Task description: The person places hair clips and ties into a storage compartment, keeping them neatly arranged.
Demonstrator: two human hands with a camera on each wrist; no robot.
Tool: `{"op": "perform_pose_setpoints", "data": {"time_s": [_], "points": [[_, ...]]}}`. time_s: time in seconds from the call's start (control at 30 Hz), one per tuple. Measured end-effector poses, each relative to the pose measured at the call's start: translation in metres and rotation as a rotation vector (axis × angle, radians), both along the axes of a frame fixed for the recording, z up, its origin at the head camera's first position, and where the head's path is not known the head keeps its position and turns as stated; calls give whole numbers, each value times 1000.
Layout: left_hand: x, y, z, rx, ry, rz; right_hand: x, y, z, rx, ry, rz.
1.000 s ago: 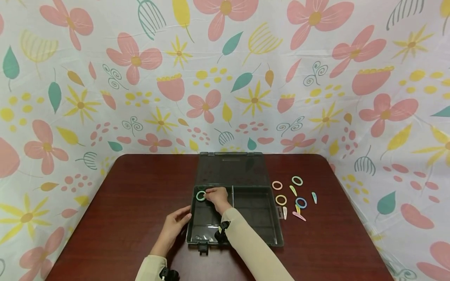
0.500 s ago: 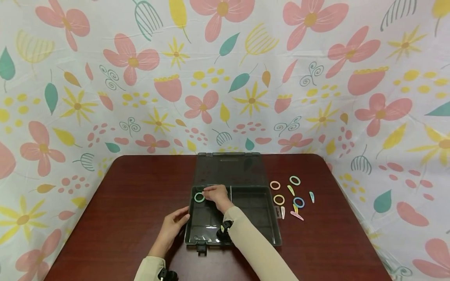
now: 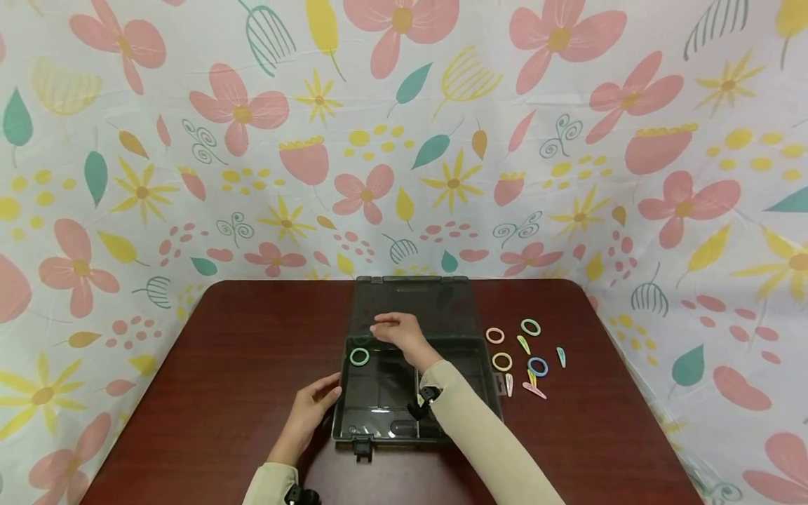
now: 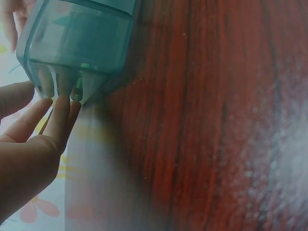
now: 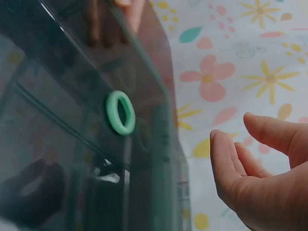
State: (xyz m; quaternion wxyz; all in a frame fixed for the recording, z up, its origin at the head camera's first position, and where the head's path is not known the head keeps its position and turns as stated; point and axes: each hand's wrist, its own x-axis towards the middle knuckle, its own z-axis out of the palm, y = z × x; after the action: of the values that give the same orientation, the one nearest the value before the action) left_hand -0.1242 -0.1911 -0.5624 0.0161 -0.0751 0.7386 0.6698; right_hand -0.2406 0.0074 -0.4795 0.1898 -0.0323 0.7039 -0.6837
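Observation:
A green hair tie (image 3: pixel 360 357) lies in the far left corner of a dark see-through plastic box (image 3: pixel 386 442), whose lid (image 3: pixel 413 301) is folded back on the table. In the right wrist view the same green ring (image 5: pixel 112 113) sits apart from my right hand (image 5: pixel 262 168), whose thumb and fingers are parted with nothing between them. Seen from the head, that right hand (image 3: pixel 404 335) hovers over the box's back edge. My left hand (image 3: pixel 309 410) rests its fingertips against the box's left wall; the left wrist view shows these fingers (image 4: pixel 57 120) touching the wall.
Right of the box lie several hair ties, among them a pink one (image 3: pixel 495 335), a yellow one (image 3: pixel 502 362) and a blue one (image 3: pixel 538 367). Small snap clips, including a pink one (image 3: pixel 534 391) and a blue one (image 3: pixel 561 357), lie near them. A thin divider (image 3: pixel 417 379) splits the box.
My right hand has let go of the green hair tie and risen back and to the right, away from it. The left hand stays at the box's side.

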Motion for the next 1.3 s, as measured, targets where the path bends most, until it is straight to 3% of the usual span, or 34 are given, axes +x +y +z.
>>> {"op": "perform_pose_setpoints", "data": {"time_s": [0.1, 0.4, 1.0, 1.3], "points": [[1, 0, 1, 8, 6, -2, -10, 8, -2, -7, 20, -24], [1, 0, 0, 11, 6, -6, -24, 40, 9, -16, 93, -94], [2, -3, -6, -30, 12, -11, -52, 132, 24, 47, 211, -197], [0, -3, -7, -16, 4, -11, -62, 188, 16, 129, 262, -199]]}}
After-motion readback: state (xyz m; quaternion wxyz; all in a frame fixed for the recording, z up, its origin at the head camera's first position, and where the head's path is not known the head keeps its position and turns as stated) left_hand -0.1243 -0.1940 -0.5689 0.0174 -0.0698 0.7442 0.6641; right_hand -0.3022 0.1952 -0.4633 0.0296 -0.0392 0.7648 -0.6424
